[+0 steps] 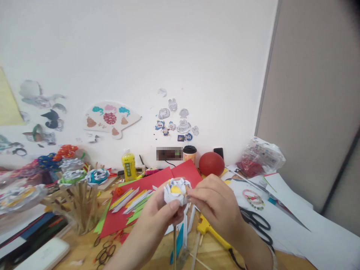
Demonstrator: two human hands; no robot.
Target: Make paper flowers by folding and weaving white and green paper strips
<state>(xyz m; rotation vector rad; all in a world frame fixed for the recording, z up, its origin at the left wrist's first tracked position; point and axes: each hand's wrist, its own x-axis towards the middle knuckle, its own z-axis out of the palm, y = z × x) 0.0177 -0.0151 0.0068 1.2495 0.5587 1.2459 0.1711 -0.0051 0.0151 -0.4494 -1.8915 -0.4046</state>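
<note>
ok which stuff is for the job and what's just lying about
In the job:
paper flower, in the left hand, right hand at its edge
probably folded paper strips
probably yellow glue gun

Seemingly lying about:
yellow bottle
lidded cup
round red object

Bare forearms [135, 240] — pale wristband [274, 258], right.

- Soft, even light left only faint shadows.
- The white wall [174, 48] looked bright, the grey partition [315, 93] dimmer.
- Paper flowers [22, 198] at far left smeared into blur.
- Wide-angle distortion stretched the edges; the upper-right corner was dark.
- A pixelated block [169, 153] hid one small patch.
</note>
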